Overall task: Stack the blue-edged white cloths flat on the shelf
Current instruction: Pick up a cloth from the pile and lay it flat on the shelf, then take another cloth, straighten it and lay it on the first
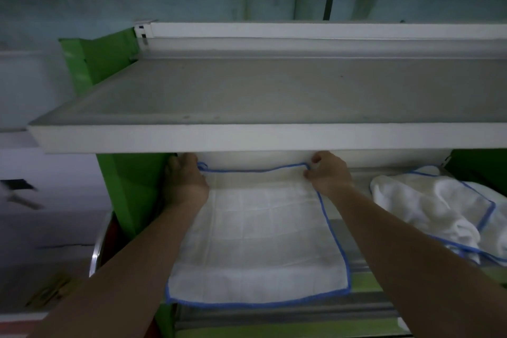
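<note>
Between the two hands lies one flat cloth (258, 239) on the lower shelf (356, 230), its far corners at the fingertips. Left hand (185, 181) covers the far left corner — grip hidden; right hand (327, 173) pinches the far right corner. Right of it sits a crumpled heap of cloths (436, 208) — their number unclear.

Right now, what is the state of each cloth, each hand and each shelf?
Flat cloth: spread out, far corners held.
Cloth pile: crumpled, not flat.
Left hand: on far left corner.
Right hand: fingers pinching far right corner.
Upper shelf: bare.
</note>
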Demonstrator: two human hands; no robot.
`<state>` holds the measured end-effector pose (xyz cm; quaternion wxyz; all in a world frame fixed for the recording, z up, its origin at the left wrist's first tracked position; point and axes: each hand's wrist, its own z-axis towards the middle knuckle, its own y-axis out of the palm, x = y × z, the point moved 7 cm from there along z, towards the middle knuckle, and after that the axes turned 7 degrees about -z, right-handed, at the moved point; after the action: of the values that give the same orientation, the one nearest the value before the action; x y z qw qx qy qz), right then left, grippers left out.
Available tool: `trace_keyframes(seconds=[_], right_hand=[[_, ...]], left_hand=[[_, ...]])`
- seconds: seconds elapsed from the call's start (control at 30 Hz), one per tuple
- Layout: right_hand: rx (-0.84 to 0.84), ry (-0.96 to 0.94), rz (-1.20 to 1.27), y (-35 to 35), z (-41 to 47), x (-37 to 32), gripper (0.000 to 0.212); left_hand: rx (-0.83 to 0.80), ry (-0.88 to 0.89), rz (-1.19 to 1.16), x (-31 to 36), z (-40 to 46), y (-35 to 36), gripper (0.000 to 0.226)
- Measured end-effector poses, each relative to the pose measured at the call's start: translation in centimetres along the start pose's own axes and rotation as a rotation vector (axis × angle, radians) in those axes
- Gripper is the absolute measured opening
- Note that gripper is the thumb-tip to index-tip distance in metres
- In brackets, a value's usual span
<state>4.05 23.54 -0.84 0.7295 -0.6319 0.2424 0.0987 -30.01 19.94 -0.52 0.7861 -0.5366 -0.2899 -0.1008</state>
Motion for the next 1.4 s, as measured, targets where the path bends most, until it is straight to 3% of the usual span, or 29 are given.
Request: trace_keyframes(seconds=[0.13, 0.27, 0.37, 0.5, 0.67, 0.77, 0.87, 0.97, 1.13, 1.3, 1.4], right_hand=[[-0.019, -0.012, -0.04, -0.3, -0.9, 0.2, 0.022], [-0.048, -0.076, -0.124, -1.7, -3.0, 0.2, 0.013], [-0.016, -0.118, -0.143, -4.4, -4.9, 1.4, 0.02], [-0.002, -0.145, -0.248, -8.8, -7.4, 4.6, 0.03], [-0.085, -0.069, -0.414, -13.7, -10.7, 11.3, 0.044], [-0.128, -0.043, -0.514, -15.0, -12.4, 14.3, 0.041], [-0.07, -0.067, -0.54, -15.2, -13.1, 15.4, 0.027], [0.018, -0.092, -0.405, -16.0, -12.7, 15.2, 0.027], [0.198, -0.073, 0.006, -19.8, -11.1, 14.0, 0.029], [0.345, -0.048, 0.269, -23.0, -10.0, 12.4, 0.02], [0.33, 0.076, 0.712, -23.5, -9.9, 12.7, 0.014]], left_hand=[[-0.07, 0.17, 0.167, 2.0, -1.3, 0.5, 0.033], [-0.157, 0.381, 0.23, 6.4, -4.0, 2.4, 0.022], [-0.219, 0.466, 0.088, 11.8, -7.0, 3.4, 0.019], [-0.443, 0.583, -0.112, 19.1, -11.7, 5.6, 0.026], [-0.639, 0.739, -0.094, 25.4, -18.1, 9.3, 0.047], [-0.653, 0.756, -0.034, 27.1, -20.1, 11.3, 0.053], [-0.539, 0.76, 0.032, 27.8, -20.8, 12.1, 0.041], [-0.445, 0.651, -0.096, 28.1, -20.5, 12.2, 0.025], [-0.359, 0.25, -0.668, 29.6, -17.4, 9.4, 0.014], [-0.324, 0.208, -0.88, 32.5, -15.9, 6.0, 0.025], [-0.25, 0.262, -0.893, 33.7, -15.7, 3.6, 0.024]])
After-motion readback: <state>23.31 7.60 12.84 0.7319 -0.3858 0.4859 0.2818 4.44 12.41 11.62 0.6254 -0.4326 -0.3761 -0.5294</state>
